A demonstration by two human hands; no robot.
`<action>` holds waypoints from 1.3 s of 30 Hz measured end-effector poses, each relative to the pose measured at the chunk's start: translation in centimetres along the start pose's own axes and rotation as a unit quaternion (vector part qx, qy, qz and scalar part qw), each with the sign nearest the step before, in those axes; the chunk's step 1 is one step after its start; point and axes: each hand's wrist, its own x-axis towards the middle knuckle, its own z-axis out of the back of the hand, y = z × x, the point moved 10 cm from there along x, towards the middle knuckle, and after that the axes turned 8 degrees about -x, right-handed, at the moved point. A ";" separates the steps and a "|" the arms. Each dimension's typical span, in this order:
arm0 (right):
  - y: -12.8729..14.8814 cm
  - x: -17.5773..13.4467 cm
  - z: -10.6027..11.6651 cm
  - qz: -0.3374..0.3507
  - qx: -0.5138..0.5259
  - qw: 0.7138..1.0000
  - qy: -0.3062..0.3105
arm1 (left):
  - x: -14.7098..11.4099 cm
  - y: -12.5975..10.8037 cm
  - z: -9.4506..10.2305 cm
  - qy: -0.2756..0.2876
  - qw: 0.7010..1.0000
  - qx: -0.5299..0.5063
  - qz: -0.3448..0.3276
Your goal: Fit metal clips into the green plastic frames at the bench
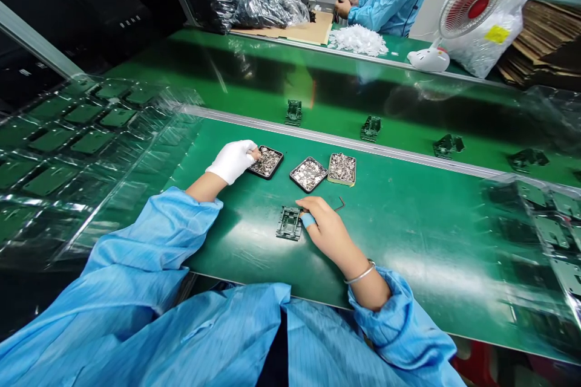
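My left hand (231, 161), in a white glove with bare fingertips, is closed at the left black tray (269, 162) of small metal parts. What its fingertips pinch, if anything, is too small to see. Blue tape is wrapped around a digit of my right hand (324, 227). Its fingers are closed at the right edge of a dark green frame-like part (288, 223), which lies on the green table. Just beyond that hand is a small L-shaped hex key (340, 203). Two more trays of small metal pieces, a middle tray (308, 174) and a right tray (342, 169), stand behind the part.
Beyond a metal rail (318, 134), several similar parts (371, 127) sit in a row on a green surface. Clear plastic trays with flat pieces are stacked at left (91, 127) and right (551, 224). Across the bench are a co-worker's sleeve (390, 3), white pieces (358, 40) and a fan (469, 15).
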 end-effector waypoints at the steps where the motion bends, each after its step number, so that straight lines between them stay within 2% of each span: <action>1: 0.0 0.0 0.0 -0.002 -0.001 1.000 0.001 | -0.1 0.1 0.0 0.000 1.000 -0.016 -0.003; 4: -0.2 0.1 -0.1 -0.006 0.001 1.000 0.003 | -0.3 0.0 -0.2 0.005 1.000 -0.013 -0.017; 7: -0.3 0.1 -0.1 -0.010 0.007 1.000 0.007 | -0.3 -1.1 -0.7 0.011 0.996 0.073 -0.053; 9: -0.4 0.1 -0.1 -0.013 0.008 1.000 0.007 | -0.3 -1.9 -1.5 0.036 0.986 0.145 -0.070; 12: -0.7 0.1 -0.1 -0.022 0.009 1.000 0.003 | -0.3 -2.3 -2.3 0.063 0.976 0.197 -0.066; 17: -1.1 0.2 -0.1 -0.031 0.011 0.999 -0.001 | -0.7 -2.7 -1.5 0.052 0.977 0.199 -0.060; 21: -1.1 0.2 -0.1 -0.029 0.003 1.000 0.001 | -1.1 -3.2 -1.3 0.070 0.978 0.194 -0.037; 26: -1.7 -0.1 0.3 -0.014 -0.035 0.999 -0.014 | -1.1 -3.5 -1.3 0.068 0.987 0.144 -0.008; 33: -3.0 0.2 0.1 -0.010 -0.061 0.998 -0.009 | -0.4 -2.6 0.4 0.006 1.000 -0.004 -0.008; 36: -2.4 0.2 0.4 -0.020 -0.045 0.999 -0.017 | -0.9 -2.6 1.6 -0.023 0.994 -0.107 -0.030; 39: -1.8 0.4 0.7 -0.027 -0.025 0.999 -0.027 | -1.6 -2.4 2.0 -0.030 0.971 -0.233 -0.051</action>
